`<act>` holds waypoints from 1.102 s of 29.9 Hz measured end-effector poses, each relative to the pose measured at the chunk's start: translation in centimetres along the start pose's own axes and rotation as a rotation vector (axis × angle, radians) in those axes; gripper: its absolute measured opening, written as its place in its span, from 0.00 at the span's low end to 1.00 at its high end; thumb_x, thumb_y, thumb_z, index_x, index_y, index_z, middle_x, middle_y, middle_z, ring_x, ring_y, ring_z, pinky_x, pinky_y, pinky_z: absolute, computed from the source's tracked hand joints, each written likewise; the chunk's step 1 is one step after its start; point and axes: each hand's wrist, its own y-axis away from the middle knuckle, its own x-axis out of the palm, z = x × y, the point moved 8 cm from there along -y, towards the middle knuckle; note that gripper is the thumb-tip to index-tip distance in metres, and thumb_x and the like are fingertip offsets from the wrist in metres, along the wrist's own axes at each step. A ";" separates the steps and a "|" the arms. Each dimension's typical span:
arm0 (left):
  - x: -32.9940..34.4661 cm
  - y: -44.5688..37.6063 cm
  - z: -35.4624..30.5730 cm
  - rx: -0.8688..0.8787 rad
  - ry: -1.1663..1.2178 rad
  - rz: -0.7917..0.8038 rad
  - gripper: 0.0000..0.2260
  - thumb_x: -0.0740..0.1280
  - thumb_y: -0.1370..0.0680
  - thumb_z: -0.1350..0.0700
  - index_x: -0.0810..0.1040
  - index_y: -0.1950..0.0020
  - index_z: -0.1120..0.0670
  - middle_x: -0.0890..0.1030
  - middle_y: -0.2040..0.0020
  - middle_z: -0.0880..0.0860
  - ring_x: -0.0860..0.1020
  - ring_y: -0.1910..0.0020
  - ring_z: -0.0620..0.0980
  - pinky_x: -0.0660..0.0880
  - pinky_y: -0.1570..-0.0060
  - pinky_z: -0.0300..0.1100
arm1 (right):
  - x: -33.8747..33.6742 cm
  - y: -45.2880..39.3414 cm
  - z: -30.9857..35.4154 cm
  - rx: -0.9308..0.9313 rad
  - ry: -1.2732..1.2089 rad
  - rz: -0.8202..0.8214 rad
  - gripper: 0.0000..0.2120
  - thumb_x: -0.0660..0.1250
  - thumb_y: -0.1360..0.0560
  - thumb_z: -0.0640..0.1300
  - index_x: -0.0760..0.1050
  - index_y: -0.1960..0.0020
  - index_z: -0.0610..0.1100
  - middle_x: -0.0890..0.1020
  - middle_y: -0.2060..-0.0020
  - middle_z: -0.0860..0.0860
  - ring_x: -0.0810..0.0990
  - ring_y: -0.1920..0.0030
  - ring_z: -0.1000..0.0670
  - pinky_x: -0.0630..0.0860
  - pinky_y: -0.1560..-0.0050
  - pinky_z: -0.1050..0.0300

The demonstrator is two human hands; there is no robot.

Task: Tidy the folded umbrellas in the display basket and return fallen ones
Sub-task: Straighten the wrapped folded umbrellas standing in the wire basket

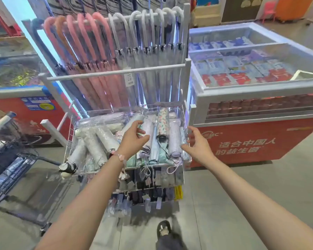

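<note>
A wire display basket (69,147) on a white rack holds several folded umbrellas in clear sleeves. Those on the right lie in a neat row, among them a floral umbrella (162,121). Those on the left lie crossed, and one pale umbrella (76,156) pokes its dark handle over the basket's front left corner. My left hand (134,139) hovers over the middle of the basket, fingers apart, holding nothing. My right hand (197,143) is at the basket's right edge, fingers spread, touching no umbrella that I can tell.
Long pink and white umbrellas (101,56) hang on rails behind the basket. Lower shelves (152,179) hold more folded umbrellas with tags. A red chest freezer (257,138) stands at the right, another (22,109) at the left, and a shopping trolley (9,156) at the near left.
</note>
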 end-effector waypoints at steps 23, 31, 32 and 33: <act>12.4 -15.9 4.4 -0.210 -0.588 0.151 0.24 0.66 0.26 0.49 0.63 0.35 0.57 0.75 0.44 0.65 0.78 0.49 0.64 0.71 0.58 0.47 | 5.9 -10.6 -7.1 0.246 0.304 0.146 0.37 0.69 0.34 0.54 0.59 0.30 0.47 0.70 0.36 0.43 0.74 0.40 0.40 0.76 0.47 0.46; 13.3 -17.7 5.2 -0.246 -0.615 0.182 0.35 0.65 0.26 0.49 0.51 0.24 0.53 0.80 0.46 0.63 0.80 0.51 0.63 0.71 0.62 0.46 | 6.3 -12.4 -6.9 0.248 0.422 0.221 0.42 0.68 0.33 0.59 0.50 0.26 0.50 0.73 0.35 0.43 0.76 0.40 0.40 0.75 0.49 0.48; 13.4 -17.8 5.2 -0.238 -0.608 0.187 0.35 0.65 0.25 0.50 0.50 0.24 0.53 0.81 0.48 0.63 0.80 0.52 0.62 0.70 0.63 0.45 | 6.4 -12.5 -6.9 0.249 0.431 0.226 0.43 0.68 0.33 0.59 0.49 0.26 0.50 0.72 0.35 0.43 0.76 0.40 0.40 0.75 0.48 0.47; 13.4 -17.9 5.2 -0.236 -0.600 0.194 0.36 0.65 0.25 0.51 0.49 0.23 0.53 0.81 0.48 0.63 0.80 0.53 0.62 0.69 0.63 0.45 | 6.4 -12.6 -6.9 0.252 0.432 0.231 0.43 0.69 0.33 0.58 0.49 0.26 0.50 0.72 0.35 0.43 0.76 0.40 0.40 0.75 0.48 0.47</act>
